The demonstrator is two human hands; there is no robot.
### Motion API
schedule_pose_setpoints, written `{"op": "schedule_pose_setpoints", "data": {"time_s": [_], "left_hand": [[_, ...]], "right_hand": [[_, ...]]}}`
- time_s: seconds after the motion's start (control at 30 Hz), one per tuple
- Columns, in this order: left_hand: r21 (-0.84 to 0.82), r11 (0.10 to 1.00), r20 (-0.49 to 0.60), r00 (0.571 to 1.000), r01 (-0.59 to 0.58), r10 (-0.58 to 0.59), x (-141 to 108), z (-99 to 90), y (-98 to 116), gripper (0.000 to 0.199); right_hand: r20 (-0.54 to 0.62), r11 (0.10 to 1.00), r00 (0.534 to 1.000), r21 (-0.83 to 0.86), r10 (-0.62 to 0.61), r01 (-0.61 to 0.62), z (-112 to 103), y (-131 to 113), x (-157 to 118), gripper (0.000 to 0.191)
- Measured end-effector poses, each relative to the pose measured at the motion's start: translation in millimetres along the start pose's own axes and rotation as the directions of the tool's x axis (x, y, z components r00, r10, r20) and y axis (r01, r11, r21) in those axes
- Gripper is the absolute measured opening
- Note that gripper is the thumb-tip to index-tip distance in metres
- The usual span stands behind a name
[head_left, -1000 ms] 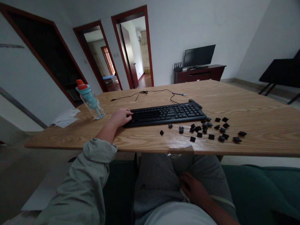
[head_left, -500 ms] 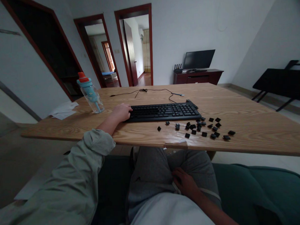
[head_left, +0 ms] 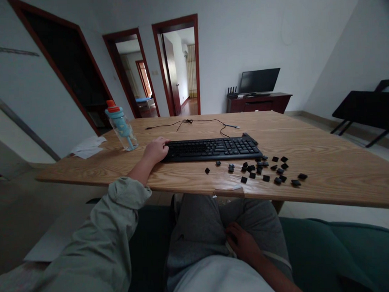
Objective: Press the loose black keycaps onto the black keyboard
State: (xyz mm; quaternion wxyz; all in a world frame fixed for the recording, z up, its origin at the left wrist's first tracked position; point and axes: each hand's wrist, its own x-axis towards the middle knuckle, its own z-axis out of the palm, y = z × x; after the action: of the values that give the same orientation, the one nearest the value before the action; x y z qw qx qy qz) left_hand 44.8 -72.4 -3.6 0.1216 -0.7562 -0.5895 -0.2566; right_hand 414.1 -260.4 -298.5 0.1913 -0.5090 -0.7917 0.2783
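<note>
My left hand (head_left: 155, 151) is at the left end of a black keyboard (head_left: 210, 149), its fingers closed around that end. The keyboard lies flat on the wooden table, and its left edge is partly hidden by the hand. In front of the keyboard's right half, several loose black keycaps (head_left: 266, 178) are scattered, some tipped over. One keycap (head_left: 207, 170) lies apart, nearer the middle. My right hand (head_left: 244, 241) rests on my lap below the table edge, fingers loosely bent and slightly apart, with nothing visible in it.
A clear bottle (head_left: 122, 129) with a red and blue top stands left of the keyboard, beside white papers (head_left: 89, 147). A thin black cable (head_left: 187, 121) runs behind the keyboard on the table (head_left: 335, 171). A monitor (head_left: 260, 81) stands on a far cabinet.
The view has tipped slightly, so everything appears a little lower. My left hand has shifted slightly at the keyboard's left end. My right hand stays on my lap.
</note>
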Motion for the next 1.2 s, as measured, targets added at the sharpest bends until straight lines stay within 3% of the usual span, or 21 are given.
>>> {"op": "schedule_pose_setpoints", "data": {"time_s": [0.07,0.17,0.27,0.33,0.43,0.53,0.67,0.73,1.03,1.2], "left_hand": [[-0.018,0.999,0.035,0.999,-0.04,0.041,-3.1,-4.7,9.8,0.038],[-0.118,0.979,0.13,0.974,-0.168,0.183,-16.0,-14.8,47.8,0.034],[-0.237,0.917,0.258,0.889,-0.321,0.378,-35.8,-23.6,101.3,0.03],[-0.243,0.868,0.318,0.81,-0.432,0.492,-47.0,-25.1,131.3,0.033],[-0.23,0.842,0.341,0.77,-0.487,0.539,-54.0,-20.9,154.6,0.032],[-0.239,0.876,0.347,0.805,-0.419,0.481,-51.3,-15.7,156.8,0.032],[-0.231,0.947,0.341,0.893,-0.224,0.294,-46.5,-13.8,153.6,0.04],[-0.217,0.961,0.344,0.907,-0.173,0.242,-46.2,-12.8,154.6,0.04],[-0.121,0.928,0.34,0.864,-0.352,0.372,-44.7,-7.6,155.2,0.033],[-0.092,0.893,0.371,0.817,-0.44,0.441,-39.8,-7.9,157.5,0.03]], "right_hand": [[0.004,1.0,1.0,-0.001,0.006,-0.006,-0.1,0.0,0.1,0.028],[0.007,1.0,1.0,-0.006,0.008,-0.008,-0.5,-1.2,0.2,0.028],[0.008,1.0,1.0,-0.006,0.021,-0.021,-1.1,-2.9,0.0,0.026],[-0.002,1.0,1.0,0.006,0.025,-0.025,-1.6,-4.0,-0.7,0.026],[-0.03,0.999,1.0,0.038,0.008,-0.007,-2.2,-4.3,-2.2,0.026],[-0.033,0.999,0.999,0.044,0.004,-0.002,-1.4,-2.3,-3.1,0.026],[-0.021,0.999,1.0,0.041,0.008,-0.007,1.1,0.5,-2.1,0.028],[-0.022,0.999,1.0,0.037,0.01,-0.01,2.1,0.9,-1.2,0.028],[-0.021,1.0,1.0,0.03,0.005,-0.005,0.5,-0.5,-2.5,0.027],[-0.015,1.0,1.0,0.01,0.024,-0.024,-0.8,-3.0,-2.2,0.027]]}}
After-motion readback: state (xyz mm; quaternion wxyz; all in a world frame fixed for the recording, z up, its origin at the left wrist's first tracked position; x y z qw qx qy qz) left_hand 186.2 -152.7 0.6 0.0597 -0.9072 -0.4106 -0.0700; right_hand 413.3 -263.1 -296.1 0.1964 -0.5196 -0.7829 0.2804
